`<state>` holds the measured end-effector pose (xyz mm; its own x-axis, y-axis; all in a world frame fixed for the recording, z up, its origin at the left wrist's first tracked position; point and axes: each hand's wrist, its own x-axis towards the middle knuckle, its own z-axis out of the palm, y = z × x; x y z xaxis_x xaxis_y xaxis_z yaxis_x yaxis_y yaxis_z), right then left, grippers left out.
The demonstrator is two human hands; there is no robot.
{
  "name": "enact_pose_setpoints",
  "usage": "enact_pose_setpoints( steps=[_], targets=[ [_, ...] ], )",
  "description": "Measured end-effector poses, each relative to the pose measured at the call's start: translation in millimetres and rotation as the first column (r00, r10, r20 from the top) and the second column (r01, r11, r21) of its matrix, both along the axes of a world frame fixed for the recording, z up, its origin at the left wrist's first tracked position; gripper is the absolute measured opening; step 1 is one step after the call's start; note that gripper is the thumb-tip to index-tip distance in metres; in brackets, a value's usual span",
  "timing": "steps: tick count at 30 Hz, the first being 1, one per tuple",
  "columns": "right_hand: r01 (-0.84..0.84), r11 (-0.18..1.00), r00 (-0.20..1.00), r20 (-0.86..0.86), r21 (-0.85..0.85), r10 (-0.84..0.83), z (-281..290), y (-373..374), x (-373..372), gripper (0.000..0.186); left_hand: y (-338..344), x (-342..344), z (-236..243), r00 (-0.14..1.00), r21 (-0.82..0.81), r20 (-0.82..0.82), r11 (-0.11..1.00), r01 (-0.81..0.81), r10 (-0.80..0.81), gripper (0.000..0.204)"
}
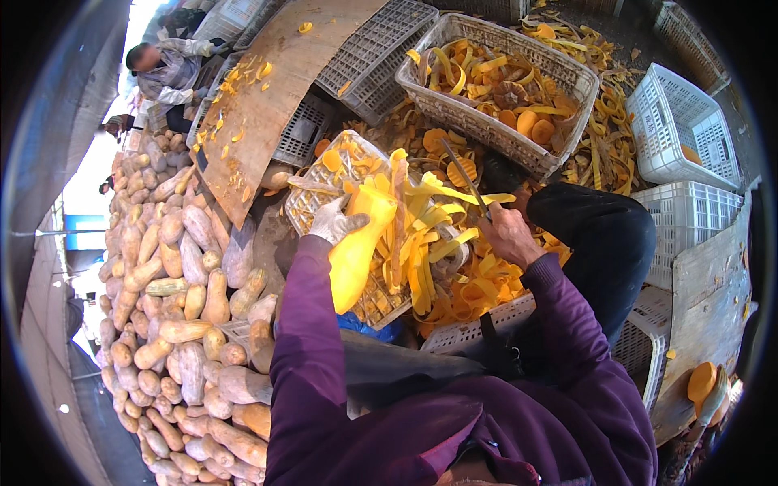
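Note:
My left hand (334, 223), in a pale glove, is closed on a long peeled squash (356, 255), bright yellow-orange. The squash lies slanted in front of me, its far end near a heap of peel. My bare right hand (510, 235) grips a knife (463, 176), its long narrow blade angled away to the upper left. Long yellow peel strips (425, 267) lie piled between my hands, some draped over a pale plastic crate (389, 308) beneath. The blade is apart from the squash. The handle is mostly hidden in my fingers.
To the left lies a big heap of unpeeled squashes (190, 304). Ahead stands a dirty crate (478, 109) of peel and cut pieces. White crates (685, 121) stand at right beside a board (705, 275). A sloping plywood sheet (279, 89) and a person (168, 73) are far left.

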<state>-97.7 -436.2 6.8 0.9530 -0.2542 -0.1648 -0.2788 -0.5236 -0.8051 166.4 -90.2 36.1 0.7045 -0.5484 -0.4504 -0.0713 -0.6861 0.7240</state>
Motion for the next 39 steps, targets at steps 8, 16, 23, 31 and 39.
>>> enact_pose_setpoints(
  steps=[8,16,23,31,39],
  targets=[
    [-0.078,0.990,0.987,0.131,-0.117,0.093,19,33,9,0.030,-29,-58,34,0.935,0.523,0.270,0.850,0.060,-0.232,0.127],
    [-0.293,0.872,0.884,0.236,-0.391,0.403,47,42,59,0.029,-27,-137,53,0.847,0.655,0.315,0.744,0.133,-0.429,0.113],
    [-0.472,0.629,0.709,0.157,-0.617,0.687,42,75,120,0.017,24,-164,50,0.816,0.584,0.389,0.800,0.141,-0.428,0.109],
    [-0.655,0.363,0.411,0.091,-0.663,0.907,24,133,200,0.022,34,-167,8,0.631,0.514,0.659,0.858,0.020,-0.409,0.089],
    [-0.563,0.564,0.495,0.300,-0.604,0.815,11,131,233,0.034,33,-177,14,0.579,0.483,0.718,0.876,-0.013,-0.387,0.062]
  ],
)
